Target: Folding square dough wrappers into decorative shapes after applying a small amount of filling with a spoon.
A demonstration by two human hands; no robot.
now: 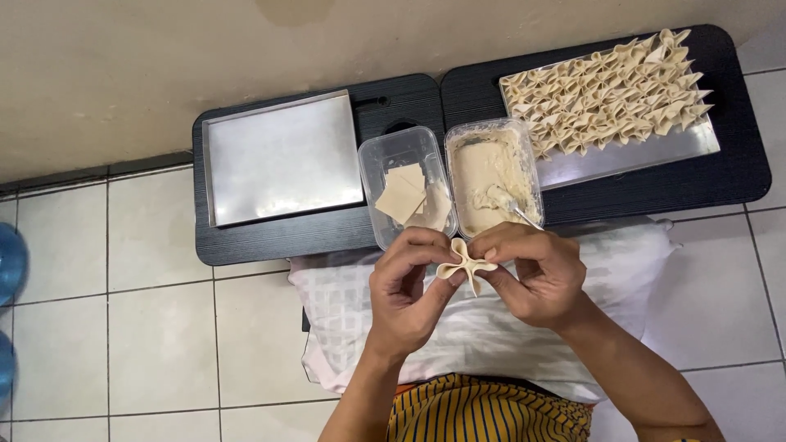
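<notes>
Both my hands pinch one pale folded dumpling wrapper (464, 264) above my lap. My left hand (403, 285) holds its left side, and my right hand (534, 270) holds its right side with fingertips closed on the dough. Just beyond the hands stands a clear plastic tub with a few square wrappers (407, 196). Beside it is a second tub of beige filling (490, 176) with a spoon (516, 209) in it. A metal tray (647, 151) at the far right carries several folded dumplings (610, 92).
An empty metal tray (282, 157) lies on the left black lap table (246, 241); the right black table (737, 176) bears the filled tray. A white cloth (491, 327) covers my lap. Tiled floor lies around, with blue bottles (10, 262) at the left edge.
</notes>
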